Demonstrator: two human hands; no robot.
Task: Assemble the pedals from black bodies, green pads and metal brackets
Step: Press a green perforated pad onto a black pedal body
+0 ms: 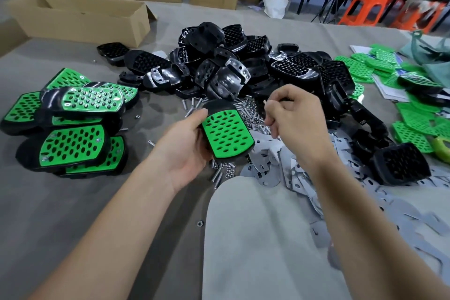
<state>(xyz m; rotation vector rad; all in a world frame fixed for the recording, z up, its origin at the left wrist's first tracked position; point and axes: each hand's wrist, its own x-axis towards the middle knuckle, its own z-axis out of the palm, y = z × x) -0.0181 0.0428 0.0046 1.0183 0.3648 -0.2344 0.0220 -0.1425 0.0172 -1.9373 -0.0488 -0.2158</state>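
My left hand (188,146) grips a black pedal body with a green pad (226,136) set in its face, held above the table with the pad facing up. Just to the right, my right hand (295,117) has its fingers curled and pinches a small metal piece, apparently a screw, near the pad's top right corner. Loose screws and nuts (246,107) lie under both hands. A heap of black bodies (233,68) rises behind them. Flat metal brackets (289,170) spread at the right. Green pads (379,63) lie at the far right.
Finished green-and-black pedals (80,126) are stacked at the left. An open cardboard box (80,17) stands at the back left, with more cartons behind it. Orange stools (365,7) stand beyond the table's far right. My knee in light trousers (255,238) fills the lower middle.
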